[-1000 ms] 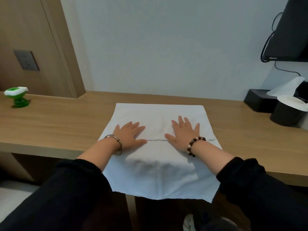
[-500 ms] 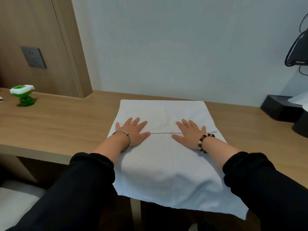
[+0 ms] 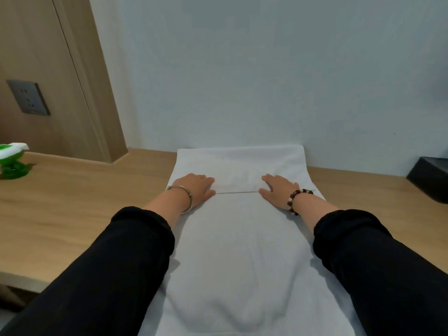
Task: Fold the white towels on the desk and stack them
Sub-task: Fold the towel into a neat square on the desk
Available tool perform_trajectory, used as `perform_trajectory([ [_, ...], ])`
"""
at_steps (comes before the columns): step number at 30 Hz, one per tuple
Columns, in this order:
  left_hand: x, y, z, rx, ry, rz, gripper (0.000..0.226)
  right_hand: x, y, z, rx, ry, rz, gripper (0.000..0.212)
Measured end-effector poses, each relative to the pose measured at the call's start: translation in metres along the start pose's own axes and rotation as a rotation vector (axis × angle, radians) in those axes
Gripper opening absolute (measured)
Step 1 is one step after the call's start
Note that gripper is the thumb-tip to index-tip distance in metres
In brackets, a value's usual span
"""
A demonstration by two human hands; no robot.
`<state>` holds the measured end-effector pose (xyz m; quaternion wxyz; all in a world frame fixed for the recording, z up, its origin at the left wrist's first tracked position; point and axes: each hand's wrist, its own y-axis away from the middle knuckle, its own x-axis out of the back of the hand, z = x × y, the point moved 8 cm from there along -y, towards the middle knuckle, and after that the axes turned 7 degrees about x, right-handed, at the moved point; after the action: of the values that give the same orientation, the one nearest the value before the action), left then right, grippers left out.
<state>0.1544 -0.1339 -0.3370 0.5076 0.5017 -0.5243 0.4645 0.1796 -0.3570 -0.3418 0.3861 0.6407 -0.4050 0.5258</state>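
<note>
Head | left hand [image 3: 197, 187], right hand [image 3: 276, 187]: fingers together, flat on towel [image 3: 237, 238] | towel pushed to desk [image 3: 60, 202] far edge | first fold being smoothed

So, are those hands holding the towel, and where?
Nothing is gripped. The left hand and the right hand lie flat on the white towel, pressing down at the edge of its folded-over flap.

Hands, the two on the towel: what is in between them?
In the head view, only white towel lies between the left hand and the right hand, crossed by its folded edge.
</note>
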Motion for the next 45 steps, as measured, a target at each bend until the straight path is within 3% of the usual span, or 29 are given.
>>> perform_trajectory([
  [5, 0.012, 0.007, 0.006, -0.084, -0.268, 0.071, 0.033, 0.016, 0.004, -0.018, 0.103, 0.197, 0.004, 0.037],
  [9, 0.014, 0.003, 0.02, -0.134, -0.347, 0.105, 0.027, 0.022, 0.0, -0.02, 0.099, 0.152, 0.014, 0.043],
  [13, 0.021, -0.004, 0.004, -0.055, -0.257, 0.041, 0.065, 0.025, -0.001, -0.011, 0.083, 0.184, 0.025, 0.04],
  [16, 0.031, -0.001, 0.01, -0.034, -0.239, 0.224, 0.074, 0.038, 0.0, 0.002, -0.023, 0.112, 0.188, 0.022],
  [19, 0.038, 0.003, 0.01, 0.121, -0.185, 0.35, 0.063, 0.054, 0.006, 0.007, -0.091, -0.095, 0.426, 0.027],
  [22, 0.04, 0.01, -0.01, 0.291, -0.143, 0.296, 0.031, 0.066, 0.016, 0.0, -0.098, 0.024, 0.483, 0.027],
  [24, 0.054, 0.024, -0.022, 0.336, -0.073, 0.363, 0.028, 0.075, 0.028, -0.002, -0.108, 0.127, 0.492, 0.026],
  [27, 0.084, 0.049, -0.022, 0.304, -0.025, 0.505, 0.033, 0.094, 0.055, -0.003, -0.155, 0.196, 0.56, 0.023],
  [34, 0.127, 0.132, 0.0, 0.202, 0.041, 0.63, 0.039, 0.139, 0.14, -0.022, -0.146, 0.099, 0.811, 0.021],
  [38, 0.129, 0.205, 0.022, -0.011, 0.003, 0.773, 0.033, 0.129, 0.207, -0.027, -0.096, -0.025, 0.942, 0.017],
  [42, 0.093, 0.252, 0.036, -0.076, -0.033, 0.659, 0.029, 0.079, 0.255, -0.029, -0.075, -0.052, 0.826, 0.016],
  [45, 0.045, 0.259, 0.04, -0.015, 0.085, 0.413, 0.027, 0.025, 0.259, -0.027, -0.063, -0.085, 0.488, 0.032],
])
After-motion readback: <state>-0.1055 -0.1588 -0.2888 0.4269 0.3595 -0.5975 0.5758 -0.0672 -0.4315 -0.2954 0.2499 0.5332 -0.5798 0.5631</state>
